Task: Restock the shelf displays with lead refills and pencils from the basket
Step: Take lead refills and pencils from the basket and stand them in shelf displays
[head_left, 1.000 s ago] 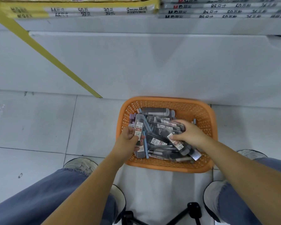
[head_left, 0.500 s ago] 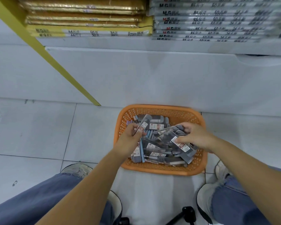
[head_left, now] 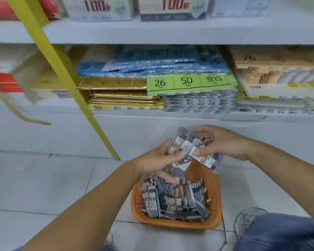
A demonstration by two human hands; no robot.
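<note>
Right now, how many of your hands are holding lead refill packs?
2. The left hand grips a bunch of packs above the basket; the right hand pinches packs beside it, to its right. Further packs may be hidden behind them.

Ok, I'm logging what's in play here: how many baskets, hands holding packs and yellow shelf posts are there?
Orange basket: 1
Hands gripping refill packs: 2, the left hand and the right hand
Yellow shelf post: 1
Total: 4
</note>
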